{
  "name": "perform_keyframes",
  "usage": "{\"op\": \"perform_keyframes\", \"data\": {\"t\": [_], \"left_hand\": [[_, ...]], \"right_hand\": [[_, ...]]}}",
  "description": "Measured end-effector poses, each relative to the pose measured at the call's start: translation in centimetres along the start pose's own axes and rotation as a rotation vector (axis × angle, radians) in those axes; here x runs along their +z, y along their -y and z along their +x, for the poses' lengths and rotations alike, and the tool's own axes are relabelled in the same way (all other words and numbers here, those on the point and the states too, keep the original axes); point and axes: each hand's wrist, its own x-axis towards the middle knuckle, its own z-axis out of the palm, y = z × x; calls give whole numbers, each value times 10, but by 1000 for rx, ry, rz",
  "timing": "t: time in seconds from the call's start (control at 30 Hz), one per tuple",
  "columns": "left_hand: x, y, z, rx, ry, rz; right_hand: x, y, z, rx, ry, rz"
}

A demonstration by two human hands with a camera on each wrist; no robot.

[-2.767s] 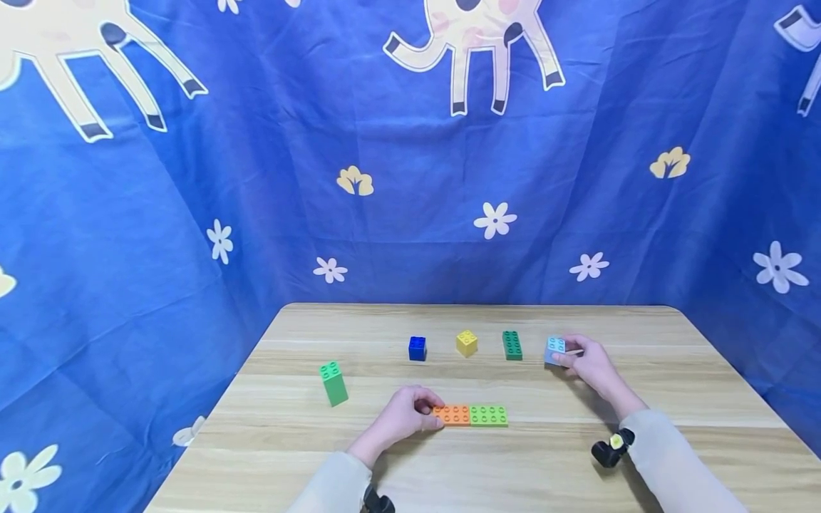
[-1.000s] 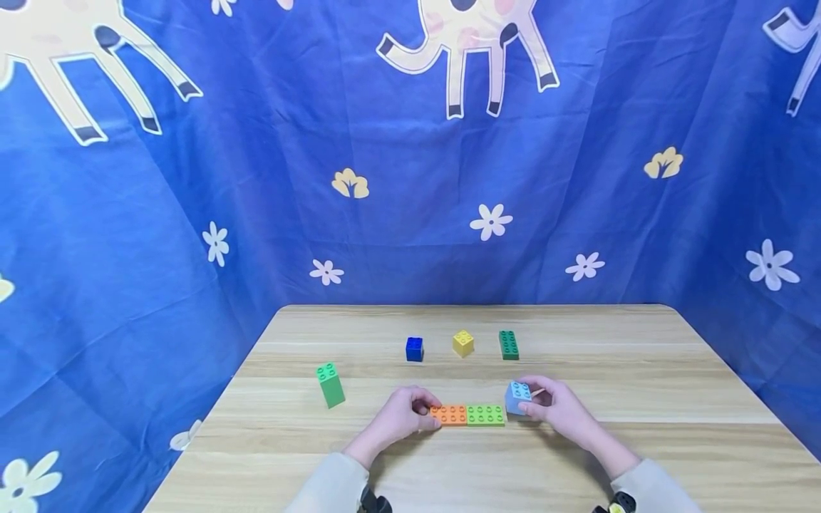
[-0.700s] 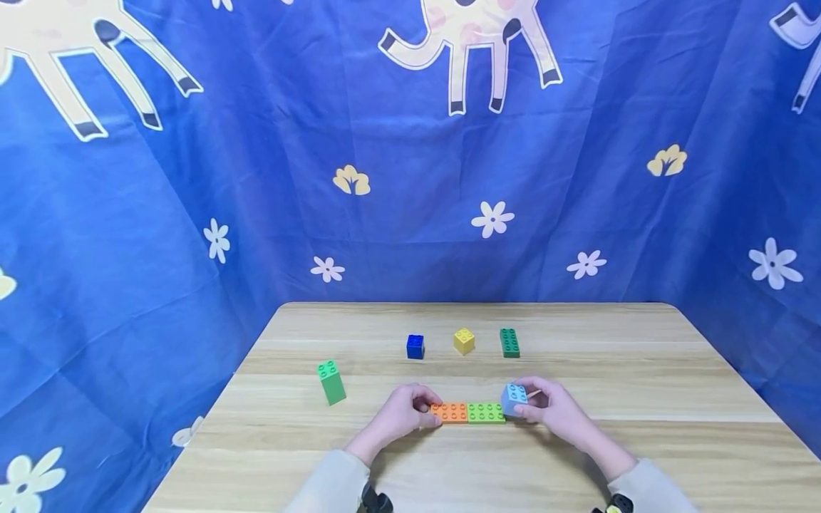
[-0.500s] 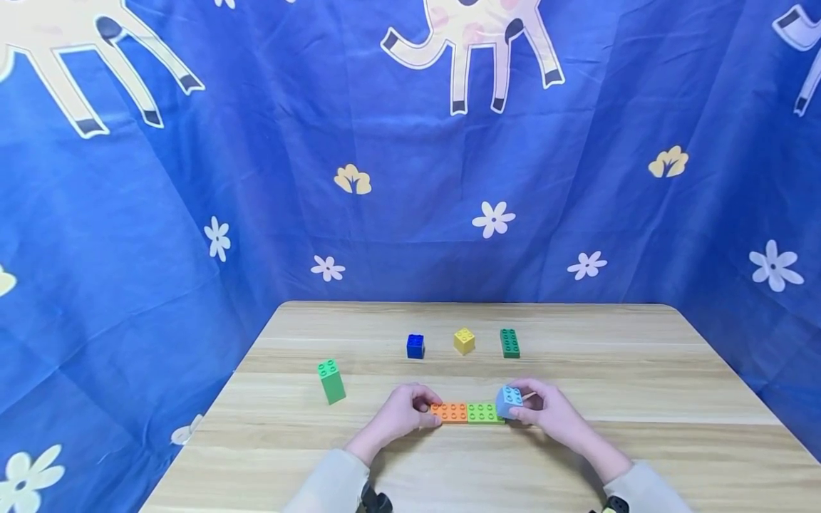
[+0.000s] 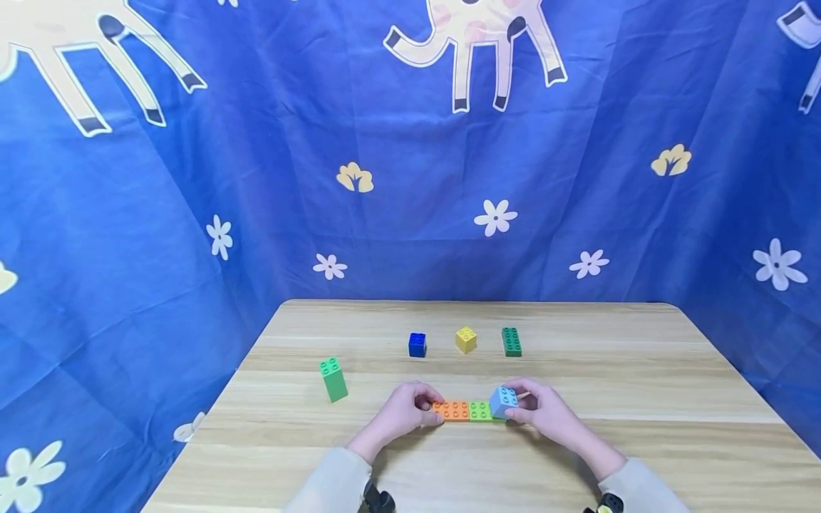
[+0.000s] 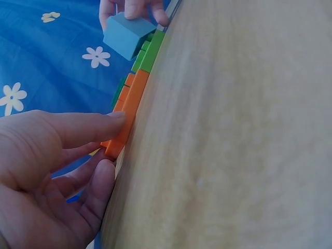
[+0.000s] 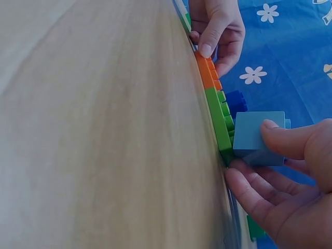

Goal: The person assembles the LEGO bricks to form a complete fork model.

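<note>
An orange toy brick [image 5: 455, 411] and a lime-green brick [image 5: 478, 411] lie end to end on the table, studs up. My left hand [image 5: 404, 413] pinches the orange brick's left end between thumb and fingers. At the row's other end, my right hand [image 5: 541, 410] grips a light blue block [image 5: 503, 402] between thumb and fingers. This block [image 7: 259, 137] is over the right end of the lime-green brick [image 7: 220, 124], hiding some studs. It looks tilted in the left wrist view. Whether it is pressed onto the studs, I cannot tell.
Along the back of the wooden table [image 5: 577, 324] stand a dark blue block [image 5: 417, 345], a yellow block [image 5: 466, 340] and a flat dark green brick [image 5: 511, 342]. A tall green block [image 5: 333, 380] stands at the left. Blue patterned cloth [image 5: 410, 235] hangs behind the table.
My right hand has brought the light blue block from the table's back right to the lime-green brick, lately shifting slightly left over it. My left hand stays on the orange brick.
</note>
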Motion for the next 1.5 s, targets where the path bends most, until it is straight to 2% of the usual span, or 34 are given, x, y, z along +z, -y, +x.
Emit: {"op": "perform_keyframes", "data": {"t": [0.13,0.5,0.7,0.93,1.37,1.5], "left_hand": [[1,0,1,-2,1,-4],[1,3,2,7,-8,-2],[2,2,2,15,-9,-3],[1,1,1,-2,-4,-7],[0,1,0,1,-11,9],[0,-1,0,5,-12,9]], "right_hand": [[2,0,1,16,0,-52],[5,6,8,-9,-23,-227],[3,8,9,-47,-4,-224],[7,11,11,-76,-15,-285],[12,9,13,-71,-8,-298],[10,7,12,-61,19,-253]]}}
